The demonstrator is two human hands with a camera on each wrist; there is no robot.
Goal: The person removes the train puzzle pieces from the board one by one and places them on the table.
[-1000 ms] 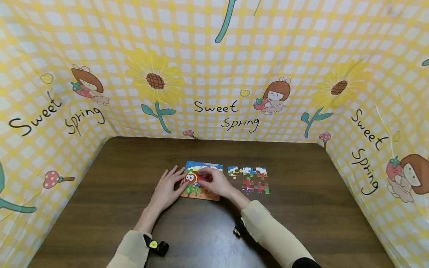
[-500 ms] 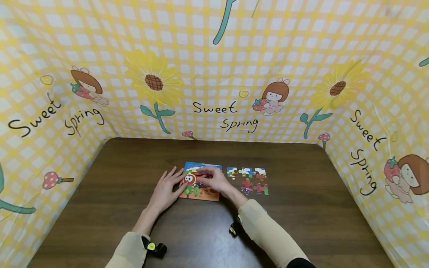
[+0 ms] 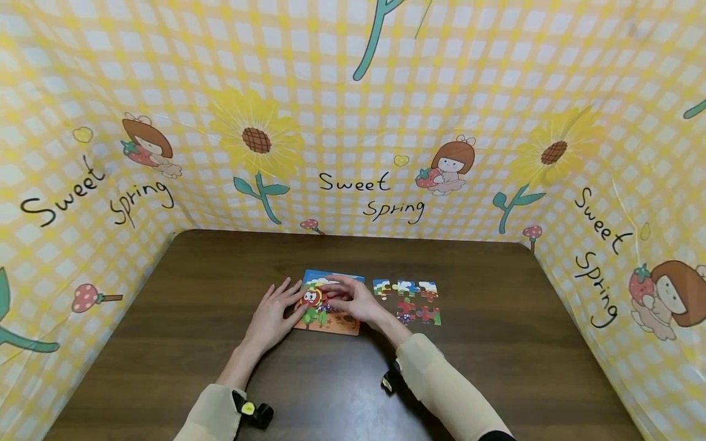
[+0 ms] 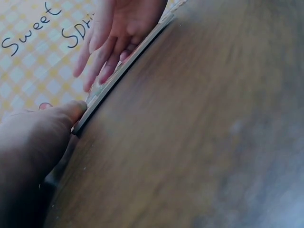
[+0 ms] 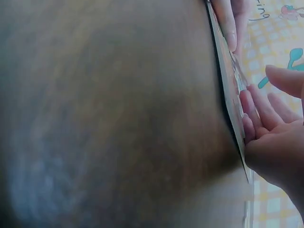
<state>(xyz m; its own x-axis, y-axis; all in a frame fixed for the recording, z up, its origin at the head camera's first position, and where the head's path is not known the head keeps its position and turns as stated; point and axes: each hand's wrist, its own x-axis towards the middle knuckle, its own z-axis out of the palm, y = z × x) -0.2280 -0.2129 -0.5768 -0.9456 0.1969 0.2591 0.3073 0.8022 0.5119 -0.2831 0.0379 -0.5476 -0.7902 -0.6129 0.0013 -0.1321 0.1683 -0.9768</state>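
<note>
A jigsaw puzzle board [image 3: 331, 327] with a colourful cartoon picture lies flat on the brown table. My left hand [image 3: 271, 318] rests along the board's left side, its fingers stretched out and its thumb [image 4: 71, 111] touching the edge. Over the middle of the board is my right hand [image 3: 355, 301]; its thumb [image 5: 285, 78] stands apart from the other fingers, and I see nothing held between them. The fingertips rest on or close to the board. Part of the picture is hidden under this hand. Several loose puzzle pieces [image 3: 406, 309] lie just right of the board.
The wooden table [image 3: 469, 380] stretches around the board on all sides. A yellow checked cloth [image 3: 353, 122] with printed flowers and figures rises behind and beside it. A small black camera [image 3: 259, 413] is strapped at the left wrist.
The right thumb has moved away from the index finger, while the right hand stays over the board. The left hand keeps its place. The head view has shifted slightly.
</note>
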